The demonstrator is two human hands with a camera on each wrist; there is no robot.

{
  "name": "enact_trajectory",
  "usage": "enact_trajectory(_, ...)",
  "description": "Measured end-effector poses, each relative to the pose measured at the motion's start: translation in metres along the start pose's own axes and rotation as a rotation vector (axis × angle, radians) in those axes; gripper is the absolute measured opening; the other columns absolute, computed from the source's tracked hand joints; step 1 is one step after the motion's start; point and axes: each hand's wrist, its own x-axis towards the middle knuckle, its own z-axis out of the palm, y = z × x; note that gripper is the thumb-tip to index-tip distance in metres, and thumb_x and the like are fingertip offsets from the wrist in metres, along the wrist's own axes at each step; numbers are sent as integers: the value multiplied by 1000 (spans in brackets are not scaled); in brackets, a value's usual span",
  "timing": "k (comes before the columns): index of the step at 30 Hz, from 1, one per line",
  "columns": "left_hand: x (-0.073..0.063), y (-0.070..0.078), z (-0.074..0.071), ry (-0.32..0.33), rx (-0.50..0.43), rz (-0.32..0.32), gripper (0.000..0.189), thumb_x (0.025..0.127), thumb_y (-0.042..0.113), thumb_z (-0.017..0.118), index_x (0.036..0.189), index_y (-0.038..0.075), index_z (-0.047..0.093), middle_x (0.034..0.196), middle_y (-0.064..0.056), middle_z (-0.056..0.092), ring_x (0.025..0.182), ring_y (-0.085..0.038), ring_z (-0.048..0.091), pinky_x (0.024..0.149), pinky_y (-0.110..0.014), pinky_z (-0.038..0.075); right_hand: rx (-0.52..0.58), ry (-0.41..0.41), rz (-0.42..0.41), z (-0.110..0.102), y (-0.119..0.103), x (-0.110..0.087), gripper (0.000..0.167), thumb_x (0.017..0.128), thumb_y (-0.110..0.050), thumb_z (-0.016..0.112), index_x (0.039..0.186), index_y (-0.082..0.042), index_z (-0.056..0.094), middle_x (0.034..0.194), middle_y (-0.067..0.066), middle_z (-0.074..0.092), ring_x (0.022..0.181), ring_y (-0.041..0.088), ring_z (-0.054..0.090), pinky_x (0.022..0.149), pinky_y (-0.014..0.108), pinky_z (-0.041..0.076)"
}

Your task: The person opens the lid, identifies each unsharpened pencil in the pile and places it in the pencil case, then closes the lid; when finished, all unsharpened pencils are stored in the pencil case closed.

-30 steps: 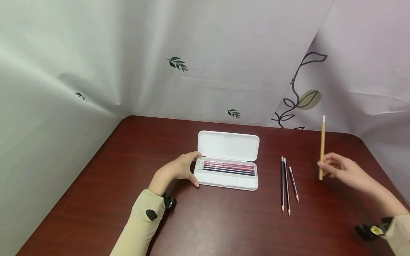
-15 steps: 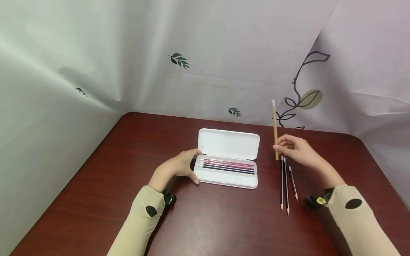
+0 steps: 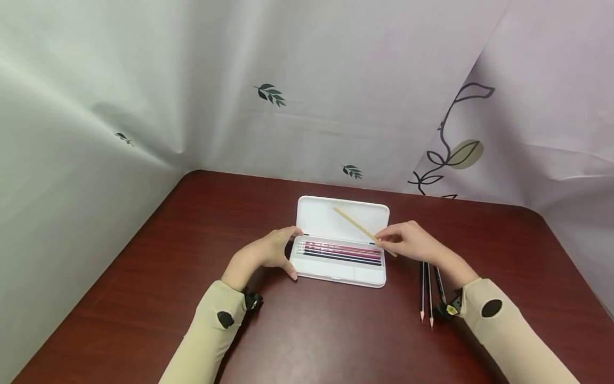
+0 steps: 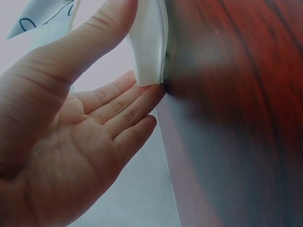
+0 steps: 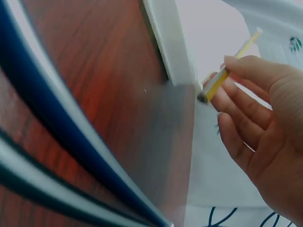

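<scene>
A white pencil case (image 3: 318, 268) lies with its lid raised, and several pink and dark pencils (image 3: 340, 253) rest side by side in its rear compartment. At the case's left end, my left hand (image 3: 268, 249) holds it between thumb and fingers; in the left wrist view the fingertips touch the end of the case (image 4: 149, 52). My right hand (image 3: 414, 244) pinches a yellow pencil (image 3: 356, 223) near its right end. That pencil slants above the case's right side, in front of the lid. The right wrist view shows the yellow pencil (image 5: 216, 88) between thumb and fingers.
Dark pencils (image 3: 422, 298) lie on the reddish-brown table (image 3: 326, 330) right of the case, points toward me, partly hidden under my right hand and wrist. A pale curtain (image 3: 307, 117) with leaf prints hangs behind the table and along its left side.
My right hand has carried the yellow pencil left from the table's right side to the case, tipping it from upright to slanted. The left hand stays on the case.
</scene>
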Motion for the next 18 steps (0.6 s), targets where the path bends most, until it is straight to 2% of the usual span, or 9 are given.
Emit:
enact_trajectory(5,-1,-1,0,3,3,11,92,50,28,92,125,4,46,127,-14,54,120,-26,49,100,-40,39,-162,-32,-104,7,-4,2,13,82,-18,71,93,-14,75,86,-6,70,67,1,53,59,23,46)
enact_trajectory(9,-2,-1,-1,6,3,13,91,50,27,92,125,4,46,126,-15,54,120,-27,49,100,-41,39,-243,-21,-141,11,-7,4,13,82,-23,72,92,-16,75,84,-10,68,71,2,59,63,26,49)
enact_trajectory(14,-2,0,-1,4,5,11,92,50,27,92,126,3,45,127,-15,54,120,-28,49,101,-41,39,-284,-8,-172,18,-12,8,14,81,-26,72,92,-19,76,81,-12,66,71,3,60,63,27,50)
enact_trajectory(18,-2,0,-1,4,-6,20,91,50,26,92,125,3,46,126,-15,54,120,-28,49,101,-41,39,-274,-6,-172,21,-15,12,13,81,-25,72,91,-18,76,81,-12,67,71,2,60,62,26,50)
